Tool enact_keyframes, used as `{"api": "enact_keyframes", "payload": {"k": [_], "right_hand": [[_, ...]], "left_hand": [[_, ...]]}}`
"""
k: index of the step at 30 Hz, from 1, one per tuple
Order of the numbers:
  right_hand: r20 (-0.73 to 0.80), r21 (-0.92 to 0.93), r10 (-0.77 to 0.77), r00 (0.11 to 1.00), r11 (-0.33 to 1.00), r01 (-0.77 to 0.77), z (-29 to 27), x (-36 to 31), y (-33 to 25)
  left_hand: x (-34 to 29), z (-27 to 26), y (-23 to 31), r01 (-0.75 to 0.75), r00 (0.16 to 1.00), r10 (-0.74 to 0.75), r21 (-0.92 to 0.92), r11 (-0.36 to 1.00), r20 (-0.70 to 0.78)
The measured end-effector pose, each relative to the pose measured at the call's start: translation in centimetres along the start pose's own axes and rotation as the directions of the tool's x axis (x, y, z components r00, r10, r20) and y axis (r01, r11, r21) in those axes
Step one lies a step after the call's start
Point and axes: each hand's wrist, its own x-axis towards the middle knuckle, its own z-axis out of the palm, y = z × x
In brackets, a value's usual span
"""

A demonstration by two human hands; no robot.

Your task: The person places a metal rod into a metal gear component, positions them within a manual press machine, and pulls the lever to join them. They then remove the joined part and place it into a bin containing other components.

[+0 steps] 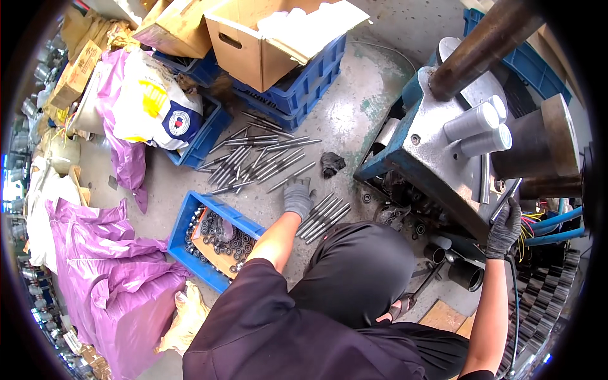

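Note:
My left hand (298, 197), in a grey glove, reaches out over the floor with its fingers apart. It is beside the near end of a steel shaft (291, 177), one of a loose pile of shafts (253, 158). Just right of that hand lies a neater row of steel shafts (324, 218). Over at the right, my right hand (504, 233), in a dark grey glove, is closed around a slim metal lever (508, 197) beside a heavy press-like machine (437, 136). The palm side of both hands is hidden.
A blue crate (183, 237) holds many small bearings and cardboard. Stacked blue crates (297, 95) carry an open cardboard box (237, 54). Purple sacks (104, 272) lie left. Dark metal cylinders (465, 274) stand near my foot; stacked metal parts (548, 304) are far right. A black lump (331, 164) sits on the floor.

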Motion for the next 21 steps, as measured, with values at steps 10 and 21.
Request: {"api": "enact_keyframes", "payload": {"k": [10,21], "right_hand": [[-0.010,0.032,-0.008,1.000,0.999,0.008,0.1,0.1,0.3],[-0.013,0.045,-0.022,1.000,0.999,0.022,0.2,0.3,-0.1]], "left_hand": [[3.4,-1.4,-3.1,0.200,0.975,-0.194,0.050,0.978,-0.111],[4.9,-1.1,-4.4,0.192,0.978,-0.188,0.038,0.981,-0.087]]}}
